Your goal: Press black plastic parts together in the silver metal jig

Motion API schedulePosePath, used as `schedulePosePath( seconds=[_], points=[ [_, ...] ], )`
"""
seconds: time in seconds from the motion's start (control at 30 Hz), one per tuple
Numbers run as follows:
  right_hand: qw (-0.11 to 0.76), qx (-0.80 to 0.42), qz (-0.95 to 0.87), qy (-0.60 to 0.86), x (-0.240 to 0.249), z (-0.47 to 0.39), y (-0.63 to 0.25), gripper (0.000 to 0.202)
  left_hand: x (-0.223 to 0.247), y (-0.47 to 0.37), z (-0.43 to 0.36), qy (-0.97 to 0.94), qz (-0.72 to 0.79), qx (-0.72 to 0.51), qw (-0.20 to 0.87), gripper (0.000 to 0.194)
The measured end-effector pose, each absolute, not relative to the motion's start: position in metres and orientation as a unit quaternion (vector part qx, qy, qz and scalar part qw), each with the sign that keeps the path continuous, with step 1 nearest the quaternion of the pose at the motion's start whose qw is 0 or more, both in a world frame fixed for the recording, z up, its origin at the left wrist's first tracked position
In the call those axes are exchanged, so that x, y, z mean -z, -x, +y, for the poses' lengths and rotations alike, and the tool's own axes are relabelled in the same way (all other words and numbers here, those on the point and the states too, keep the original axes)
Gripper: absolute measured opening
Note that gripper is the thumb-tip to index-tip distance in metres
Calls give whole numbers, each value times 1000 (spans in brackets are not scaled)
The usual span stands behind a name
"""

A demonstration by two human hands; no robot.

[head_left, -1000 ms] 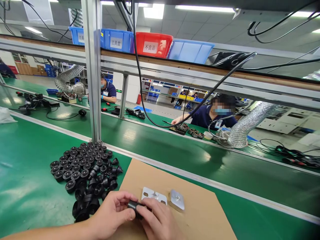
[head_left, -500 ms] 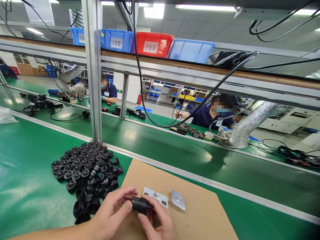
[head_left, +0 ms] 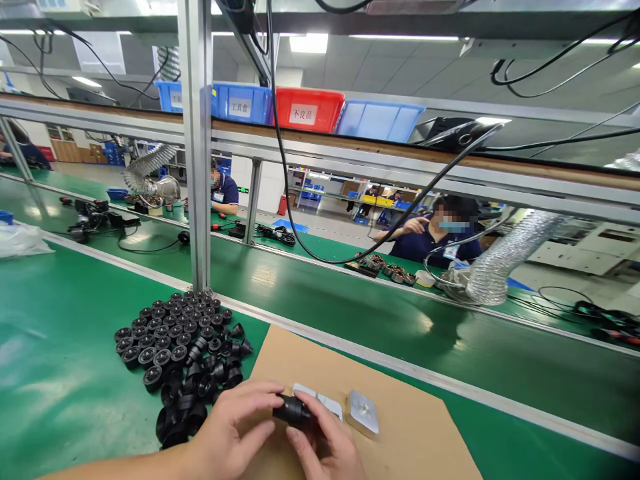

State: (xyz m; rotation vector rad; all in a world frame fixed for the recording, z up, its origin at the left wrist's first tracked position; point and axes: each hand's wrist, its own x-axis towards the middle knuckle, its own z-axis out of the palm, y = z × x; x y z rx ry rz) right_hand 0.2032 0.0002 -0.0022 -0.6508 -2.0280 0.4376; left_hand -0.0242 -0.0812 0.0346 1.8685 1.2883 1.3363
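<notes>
A black cylindrical part (head_left: 292,411) lies sideways between my hands, above a brown cardboard sheet (head_left: 400,420). My right hand (head_left: 327,440) grips its right end between thumb and fingers. Around its left end, my left hand (head_left: 240,420) is curved with thumb and fingers apart, the fingertips close to the part. Behind my right hand is a silver metal plate (head_left: 333,405), partly covered. A second silver block with rounded corners (head_left: 363,412) sits on the cardboard to the right. Many black round parts (head_left: 163,340) cover the green table to the left.
A metal post (head_left: 198,160) rises behind the black parts. Blue bins (head_left: 242,105) and a red bin (head_left: 306,112) stand on the shelf above, with a black cable (head_left: 283,160) hanging in front. Across the green bench sits a person (head_left: 425,243) beside a silver duct (head_left: 515,260).
The view has shifted, so the scene sits a little lower and further right. My left thumb has moved slightly off the black part. The person opposite has raised a hand.
</notes>
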Motion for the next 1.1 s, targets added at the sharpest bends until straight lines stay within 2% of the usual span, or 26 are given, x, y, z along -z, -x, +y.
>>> schedulePosePath(
  seconds=[0.1, 0.2, 0.3, 0.4, 0.5, 0.6, 0.7, 0.9, 0.97, 1.1],
  points=[
    [449, -152, -835, 279, -9, 18, -212, 40, -47, 33, -75, -738, 463, -463, 163, 48],
    [371, -134, -844, 364, -27, 39, -224, 43, -62, 61, -53, -765, 493, -413, 26, 40],
    [288, -132, -823, 472, -37, 52, -231, 43, -74, 109, -25, -719, 625, -299, -53, 35],
    [230, -143, -821, 503, -37, 58, -234, 45, -73, 152, -4, -685, 674, -273, -53, 36],
    [238, -126, -827, 493, -41, 63, -230, 45, -62, 171, 6, -691, 677, -251, -38, 39],
    [271, -77, -853, 439, -58, 64, -210, 47, -52, 171, 8, -708, 666, -233, -30, 35],
    [222, -78, -902, 363, -75, 58, -167, 39, -51, 166, 7, -708, 666, -229, -45, 34],
    [94, -87, -951, 280, -72, 44, -78, 68, -48, 166, 6, -715, 660, -218, -67, 54],
    [82, -89, -950, 288, -69, 46, -66, 58, -45, 165, 6, -719, 658, -213, -68, 55],
    [94, -90, -941, 312, -70, 52, -65, 23, -44, 162, 7, -710, 665, -218, -78, 45]
  ],
)
